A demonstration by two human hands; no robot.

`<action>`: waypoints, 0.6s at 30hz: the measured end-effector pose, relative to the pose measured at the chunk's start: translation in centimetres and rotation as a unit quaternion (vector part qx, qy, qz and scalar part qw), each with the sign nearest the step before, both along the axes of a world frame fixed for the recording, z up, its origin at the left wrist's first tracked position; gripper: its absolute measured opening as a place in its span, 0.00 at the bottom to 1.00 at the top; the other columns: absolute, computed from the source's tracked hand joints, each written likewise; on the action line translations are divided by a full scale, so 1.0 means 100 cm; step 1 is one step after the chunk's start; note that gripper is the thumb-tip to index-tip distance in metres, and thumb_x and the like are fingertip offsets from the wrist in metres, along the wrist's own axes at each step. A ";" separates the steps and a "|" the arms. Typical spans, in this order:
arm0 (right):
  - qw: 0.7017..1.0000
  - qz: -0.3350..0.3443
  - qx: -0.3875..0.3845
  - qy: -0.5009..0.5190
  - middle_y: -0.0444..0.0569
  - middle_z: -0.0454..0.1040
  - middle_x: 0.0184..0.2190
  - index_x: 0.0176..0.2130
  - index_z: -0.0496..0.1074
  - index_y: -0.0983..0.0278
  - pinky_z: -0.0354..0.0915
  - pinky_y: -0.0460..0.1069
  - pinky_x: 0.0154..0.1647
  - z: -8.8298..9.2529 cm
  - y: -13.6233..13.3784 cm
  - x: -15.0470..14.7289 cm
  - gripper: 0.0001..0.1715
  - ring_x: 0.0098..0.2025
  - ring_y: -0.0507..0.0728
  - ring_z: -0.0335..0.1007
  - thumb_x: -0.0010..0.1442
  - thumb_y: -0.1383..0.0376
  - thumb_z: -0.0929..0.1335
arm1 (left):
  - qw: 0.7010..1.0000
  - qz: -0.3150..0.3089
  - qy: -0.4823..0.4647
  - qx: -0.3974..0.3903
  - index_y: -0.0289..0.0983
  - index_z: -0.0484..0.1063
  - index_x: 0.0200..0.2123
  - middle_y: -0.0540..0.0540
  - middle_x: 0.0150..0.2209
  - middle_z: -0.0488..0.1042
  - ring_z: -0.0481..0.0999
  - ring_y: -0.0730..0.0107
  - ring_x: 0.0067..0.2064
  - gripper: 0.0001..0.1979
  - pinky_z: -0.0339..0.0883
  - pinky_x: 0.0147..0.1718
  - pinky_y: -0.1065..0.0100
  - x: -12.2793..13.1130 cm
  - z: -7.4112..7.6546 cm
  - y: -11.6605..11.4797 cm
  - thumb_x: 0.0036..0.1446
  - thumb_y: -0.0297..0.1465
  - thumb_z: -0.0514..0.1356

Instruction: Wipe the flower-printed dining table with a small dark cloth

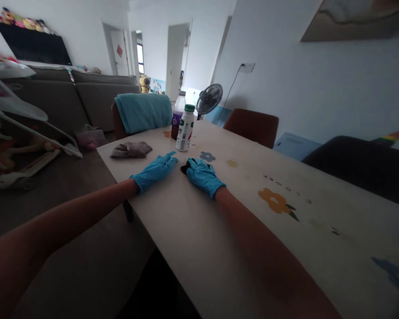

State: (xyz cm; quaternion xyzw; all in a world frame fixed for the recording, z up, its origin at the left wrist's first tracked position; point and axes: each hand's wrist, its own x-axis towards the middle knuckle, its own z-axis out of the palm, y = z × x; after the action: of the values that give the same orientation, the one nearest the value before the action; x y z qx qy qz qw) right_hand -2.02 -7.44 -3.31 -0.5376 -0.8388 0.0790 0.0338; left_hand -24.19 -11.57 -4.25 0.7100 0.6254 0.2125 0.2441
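My left hand [158, 169], in a blue glove, lies on the pale table [179, 217] with its fingers stretched out, holding nothing. My right hand [201, 174], gloved in the same blue, presses down on a small black pad [184, 169]; most of the pad is hidden under the fingers, so I cannot tell if it is a sponge or a cloth. Just beyond both hands stands a white bottle [185, 133] with a green cap. Behind it is a clear bottle [178, 110] with a purple label. A crumpled grey-brown cloth [131, 149] rests left of my left hand.
Flower prints [274, 200] mark the tabletop. A teal towel [144, 110] hangs over the chair at the far end. Brown [252, 126] and black [362, 164] chairs line the right side. A fan [210, 99] stands behind; a sofa [103, 95] is at the left.
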 end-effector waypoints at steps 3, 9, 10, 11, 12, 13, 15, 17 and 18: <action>0.999 -0.050 0.003 0.000 0.65 0.66 0.87 0.85 0.70 0.64 0.57 0.74 0.88 -0.002 0.039 -0.007 0.39 0.87 0.76 0.61 0.87 0.55 0.60 | 1.000 0.001 -0.004 -0.002 0.35 0.59 0.90 0.40 0.93 0.50 0.49 0.55 0.94 0.41 0.36 0.93 0.49 -0.001 -0.001 0.001 0.84 0.47 0.44; 0.989 -0.147 -0.012 0.003 0.64 0.68 0.85 0.84 0.70 0.58 0.60 0.71 0.84 0.000 0.109 0.007 0.37 0.84 0.73 0.64 0.87 0.53 0.58 | 0.999 0.021 -0.013 -0.022 0.39 0.60 0.91 0.44 0.93 0.47 0.47 0.52 0.94 0.44 0.37 0.93 0.49 -0.006 -0.007 0.001 0.84 0.55 0.43; 0.987 -0.160 -0.015 0.004 0.64 0.68 0.85 0.84 0.70 0.59 0.60 0.71 0.84 0.001 0.117 0.014 0.37 0.84 0.73 0.64 0.87 0.52 0.59 | 0.999 0.021 -0.016 -0.023 0.40 0.61 0.90 0.45 0.93 0.46 0.47 0.54 0.94 0.44 0.37 0.92 0.51 -0.007 -0.008 0.000 0.84 0.55 0.42; 0.985 -0.173 -0.017 0.005 0.64 0.68 0.85 0.83 0.70 0.59 0.60 0.72 0.84 0.002 0.124 0.022 0.37 0.84 0.74 0.63 0.86 0.51 0.61 | 0.999 0.020 -0.021 -0.021 0.41 0.62 0.90 0.46 0.93 0.47 0.46 0.55 0.94 0.44 0.38 0.92 0.51 -0.008 -0.008 -0.001 0.84 0.55 0.42; 0.982 -0.187 -0.020 0.006 0.65 0.67 0.85 0.83 0.70 0.59 0.60 0.72 0.84 0.003 0.130 0.030 0.37 0.84 0.74 0.63 0.86 0.51 0.61 | 0.999 0.022 -0.025 -0.018 0.42 0.63 0.90 0.47 0.93 0.47 0.47 0.55 0.94 0.44 0.38 0.92 0.51 -0.008 -0.008 -0.002 0.83 0.55 0.43; 0.979 -0.201 -0.023 0.006 0.65 0.67 0.86 0.84 0.70 0.60 0.60 0.74 0.84 0.004 0.135 0.038 0.38 0.84 0.75 0.62 0.86 0.51 0.61 | 0.999 0.024 -0.026 -0.015 0.43 0.63 0.90 0.47 0.93 0.49 0.48 0.56 0.94 0.43 0.39 0.92 0.51 -0.008 -0.008 -0.002 0.83 0.55 0.43; 0.974 -0.226 -0.026 0.007 0.65 0.64 0.87 0.87 0.67 0.59 0.59 0.77 0.84 0.006 0.140 0.054 0.41 0.86 0.77 0.60 0.86 0.52 0.58 | 0.999 0.031 -0.023 -0.016 0.42 0.64 0.90 0.46 0.93 0.50 0.49 0.56 0.94 0.43 0.40 0.92 0.51 -0.008 -0.007 -0.004 0.83 0.55 0.44; 0.971 -0.238 -0.027 0.009 0.64 0.61 0.89 0.89 0.63 0.57 0.56 0.79 0.86 0.006 0.141 0.065 0.43 0.89 0.77 0.56 0.86 0.50 0.55 | 0.999 0.031 -0.016 -0.020 0.40 0.64 0.89 0.45 0.93 0.50 0.49 0.58 0.94 0.43 0.40 0.92 0.52 -0.006 -0.004 -0.004 0.83 0.52 0.43; 0.971 -0.238 -0.029 0.009 0.62 0.59 0.90 0.91 0.62 0.56 0.55 0.79 0.86 0.006 0.140 0.069 0.44 0.90 0.78 0.54 0.87 0.49 0.54 | 0.999 0.027 -0.013 -0.022 0.39 0.64 0.89 0.45 0.93 0.50 0.49 0.59 0.94 0.42 0.39 0.92 0.53 -0.005 -0.003 -0.005 0.83 0.50 0.43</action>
State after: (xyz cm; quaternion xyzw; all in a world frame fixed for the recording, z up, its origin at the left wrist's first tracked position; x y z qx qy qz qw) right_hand 4.92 6.58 -2.68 -0.7221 -0.6835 0.0976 0.0438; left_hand -24.69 -12.02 -4.58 0.6844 0.6457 0.2147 0.2619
